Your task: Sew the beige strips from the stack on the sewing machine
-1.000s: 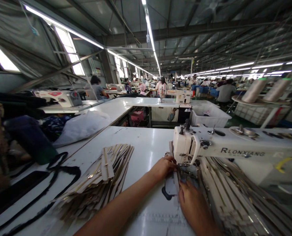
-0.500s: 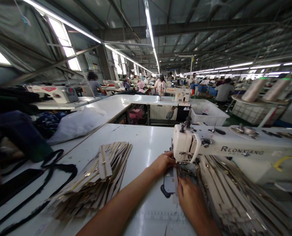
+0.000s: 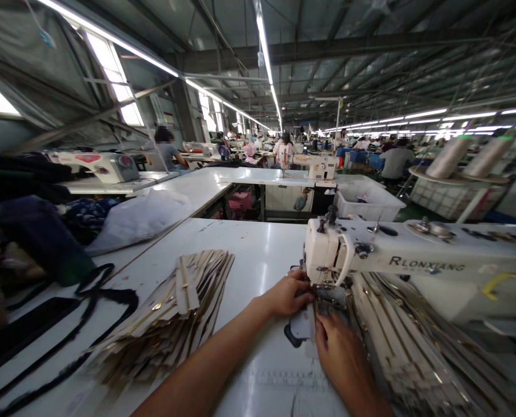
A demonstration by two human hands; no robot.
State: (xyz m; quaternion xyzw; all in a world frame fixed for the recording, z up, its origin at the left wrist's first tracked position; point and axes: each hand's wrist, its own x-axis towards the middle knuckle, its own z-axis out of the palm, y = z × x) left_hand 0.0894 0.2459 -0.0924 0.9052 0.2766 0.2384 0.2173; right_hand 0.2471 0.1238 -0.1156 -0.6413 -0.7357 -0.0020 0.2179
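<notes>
Fingers of the bare left hand (image 3: 286, 294) lay bunched together; those of the bare right hand (image 3: 339, 346) were bent. Whether either hand gripped anything could not be told. A glossy white flat worktable (image 3: 240, 243) carried a white metal sewing machine (image 3: 414, 258) lettered RLONXIANG, flanked by a right pile (image 3: 399, 330) and a left pile (image 3: 166, 341) of beige fabric zipper strips. One narrow pale fabric strip (image 3: 313, 325) lay between the hands. Judged step: guiding the strip at the machine head. Next move apparently called for flat, aligned feeding, fingertips clear of the needle.
</notes>
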